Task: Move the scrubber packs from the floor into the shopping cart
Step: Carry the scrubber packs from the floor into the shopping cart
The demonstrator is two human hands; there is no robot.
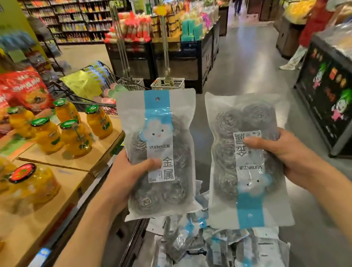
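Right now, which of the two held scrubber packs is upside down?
The pack in the right hand: that right-hand pack has its blue header strip at the bottom and inverted print, whereas the left-hand pack has its strip on top.

The clear upright steel-scrubber pack (161, 150) is hiding the left hand's fingers, only the thumb showing; the upside-down clear scrubber pack (245, 158) is covering part of the floor pile of scrubber packs (206, 257); motion blur is smearing the black wire shopping cart (92, 89) and distant shelves (78, 14).
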